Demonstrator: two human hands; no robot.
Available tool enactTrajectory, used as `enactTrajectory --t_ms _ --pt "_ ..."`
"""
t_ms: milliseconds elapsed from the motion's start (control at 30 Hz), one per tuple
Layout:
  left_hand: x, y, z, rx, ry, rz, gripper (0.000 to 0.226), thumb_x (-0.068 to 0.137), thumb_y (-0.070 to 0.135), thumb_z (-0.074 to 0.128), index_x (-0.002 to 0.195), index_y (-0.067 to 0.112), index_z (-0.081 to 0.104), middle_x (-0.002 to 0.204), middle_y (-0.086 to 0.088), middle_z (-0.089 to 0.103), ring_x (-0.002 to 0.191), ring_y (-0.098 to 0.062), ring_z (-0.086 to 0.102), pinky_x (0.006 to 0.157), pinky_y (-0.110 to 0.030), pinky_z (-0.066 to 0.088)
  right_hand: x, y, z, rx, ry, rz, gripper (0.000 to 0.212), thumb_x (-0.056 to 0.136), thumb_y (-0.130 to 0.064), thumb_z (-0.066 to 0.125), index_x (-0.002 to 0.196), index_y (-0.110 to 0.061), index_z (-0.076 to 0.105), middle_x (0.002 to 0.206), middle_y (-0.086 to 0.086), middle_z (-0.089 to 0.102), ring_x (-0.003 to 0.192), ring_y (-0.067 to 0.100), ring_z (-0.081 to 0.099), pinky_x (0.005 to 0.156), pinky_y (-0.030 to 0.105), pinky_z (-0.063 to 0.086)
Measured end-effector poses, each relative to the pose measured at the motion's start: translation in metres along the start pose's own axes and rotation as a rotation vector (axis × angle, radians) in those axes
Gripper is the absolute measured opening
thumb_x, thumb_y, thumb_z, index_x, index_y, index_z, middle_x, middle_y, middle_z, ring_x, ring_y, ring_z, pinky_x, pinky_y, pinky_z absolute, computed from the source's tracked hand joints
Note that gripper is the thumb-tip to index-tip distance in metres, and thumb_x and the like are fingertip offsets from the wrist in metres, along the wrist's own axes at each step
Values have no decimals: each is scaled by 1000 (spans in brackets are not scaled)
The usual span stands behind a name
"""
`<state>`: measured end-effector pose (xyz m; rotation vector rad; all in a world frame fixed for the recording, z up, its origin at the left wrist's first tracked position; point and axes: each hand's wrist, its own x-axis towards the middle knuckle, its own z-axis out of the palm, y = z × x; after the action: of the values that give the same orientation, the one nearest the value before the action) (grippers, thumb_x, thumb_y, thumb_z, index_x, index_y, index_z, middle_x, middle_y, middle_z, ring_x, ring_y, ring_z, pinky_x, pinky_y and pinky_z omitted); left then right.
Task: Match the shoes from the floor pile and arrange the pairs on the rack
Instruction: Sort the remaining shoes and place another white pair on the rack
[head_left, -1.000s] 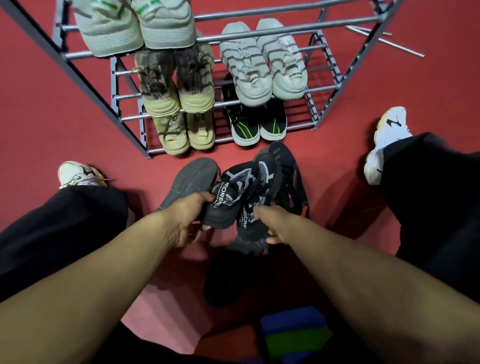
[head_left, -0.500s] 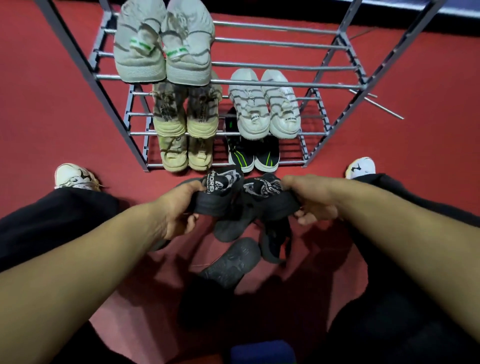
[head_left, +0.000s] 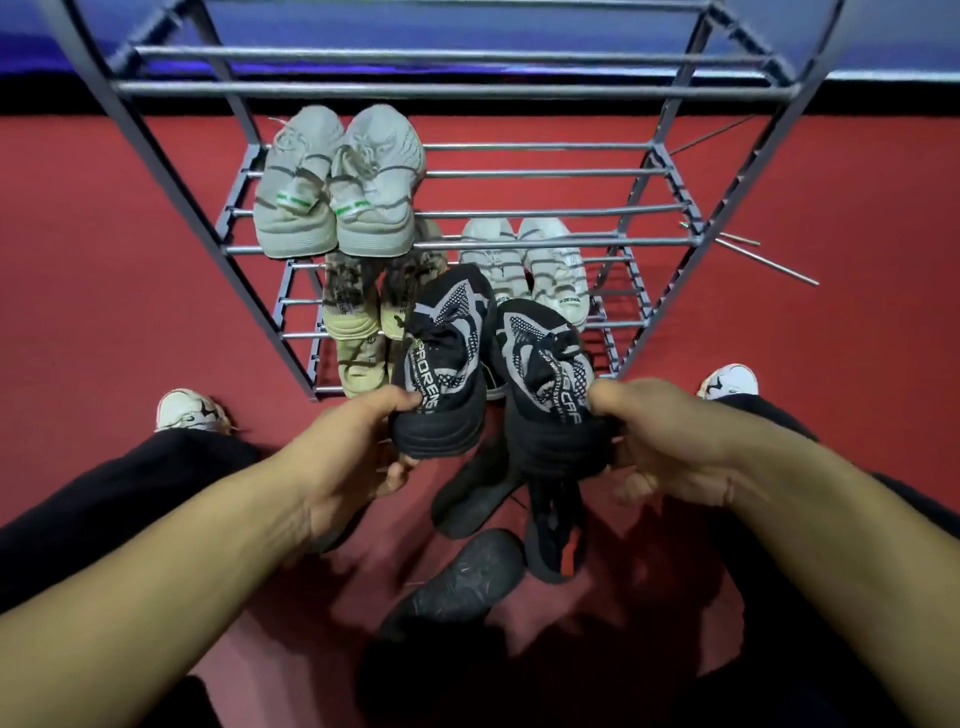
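My left hand grips the heel of a black knit sneaker with white lettering. Its matching twin hangs from my right hand, also held at the heel. Both shoes point toe-first toward the grey metal rack and hover in front of its lower tiers. On the rack sit a grey pair with green marks, a beige pair and a white pair. Three dark shoes lie on the red floor below my hands.
The right half of the rack's upper tiers holds no shoes. Loose metal rods lie on the floor right of the rack. My own white sneakers stand left and right of the pile. A dark wall base runs behind the rack.
Both hands have lifted the black pair up off the pile and forward toward the rack. The view tilted up, showing the rack's top bars.
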<state>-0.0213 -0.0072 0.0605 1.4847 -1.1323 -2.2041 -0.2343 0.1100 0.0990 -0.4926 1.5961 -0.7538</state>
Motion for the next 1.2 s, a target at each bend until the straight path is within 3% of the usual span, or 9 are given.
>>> enactTrajectory --t_ms 100,200,400,567,700,867,1000,1200 --pt "-6 15 11 -17 5 95 8 87 26 56 86 18 56 63 2 50 43 -7 43 40 -17 30 -13 -14 -13 -57 85 -84 26 94 -25 42 81 -18 64 61 -4 60 50 9 54 40 21 41" --pt "-9 31 22 -35 -30 77 17 86 31 54 76 18 58 59 3 49 43 -7 43 38 -14 32 -23 -25 -29 -110 155 -171 26 92 -23 45 79 -16 66 56 -7 61 47 7 52 41 21 40" --pt "-14 50 41 -44 -45 90 18 82 34 47 69 22 52 54 6 40 37 -5 35 34 -9 24 -39 -39 -62 -16 281 -215 30 91 -22 44 66 -14 59 41 -2 49 28 8 42 32 16 35" --pt "-15 50 45 -55 -22 138 17 79 32 46 65 22 47 50 8 39 38 -6 32 34 -9 22 -37 -38 -66 51 244 -218 29 92 -22 40 68 -19 56 47 -6 53 33 6 46 35 17 37" --pt "-21 47 54 -66 -12 191 14 80 29 47 67 23 45 54 6 37 39 -7 30 33 -11 21 -26 -38 -56 188 195 -256 27 91 -19 40 69 -20 55 62 -3 57 47 14 51 36 17 35" --pt "-21 53 60 -109 0 283 7 81 29 51 83 22 52 61 5 43 46 -7 32 33 -12 24 -5 -42 -45 344 265 -275 20 92 -12 42 76 -17 53 59 0 55 43 14 49 39 19 40" --pt "-2 65 67 -47 32 326 12 84 28 55 81 17 56 62 0 48 39 -9 37 33 -14 30 17 -54 -44 366 353 -280 21 93 -12 43 77 -16 55 49 -4 57 42 12 52 43 20 41" --pt "50 94 91 -143 119 333 15 89 23 59 77 16 55 67 -2 52 39 -7 45 36 -15 42 69 -80 -47 333 489 -297 18 92 -19 46 80 -17 59 71 1 58 49 10 51 38 18 43"
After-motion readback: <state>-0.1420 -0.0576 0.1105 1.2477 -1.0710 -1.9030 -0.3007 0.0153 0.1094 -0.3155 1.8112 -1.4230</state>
